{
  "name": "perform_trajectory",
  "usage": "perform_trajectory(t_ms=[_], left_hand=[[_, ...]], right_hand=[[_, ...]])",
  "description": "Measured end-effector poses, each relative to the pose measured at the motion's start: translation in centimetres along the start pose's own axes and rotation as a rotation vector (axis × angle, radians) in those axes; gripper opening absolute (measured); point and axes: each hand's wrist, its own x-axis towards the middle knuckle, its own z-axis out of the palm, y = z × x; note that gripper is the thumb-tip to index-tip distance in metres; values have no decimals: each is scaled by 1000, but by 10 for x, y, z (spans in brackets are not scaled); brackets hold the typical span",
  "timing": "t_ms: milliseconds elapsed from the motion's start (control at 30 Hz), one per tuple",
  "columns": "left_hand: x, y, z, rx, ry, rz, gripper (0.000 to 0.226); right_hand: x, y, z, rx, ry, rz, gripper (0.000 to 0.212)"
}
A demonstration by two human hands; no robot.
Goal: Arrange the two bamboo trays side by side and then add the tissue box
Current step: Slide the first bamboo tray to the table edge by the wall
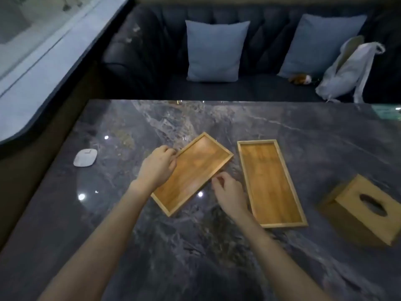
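Hands [159, 165] [227, 192] pinching left tray [193, 172] by its long edges, angled diagonally, right tray [271, 183] lengthwise.

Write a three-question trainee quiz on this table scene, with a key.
1. True or false: the left tray lies parallel to the right tray.
2. Which hand rests on the left tray's far-left rim: left hand or right hand?
3. Where is the tissue box: A) inside a tray, B) on the table, right of both trays?

Key: 1. False, it is angled. 2. Left hand. 3. B.
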Motion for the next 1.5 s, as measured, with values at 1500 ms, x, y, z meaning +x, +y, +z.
perform_trajectory(t_ms=[1500], left_hand=[[-65,-32,19,-492,140,-529,31]], right_hand=[[3,4,44,540,-452,194,71]])
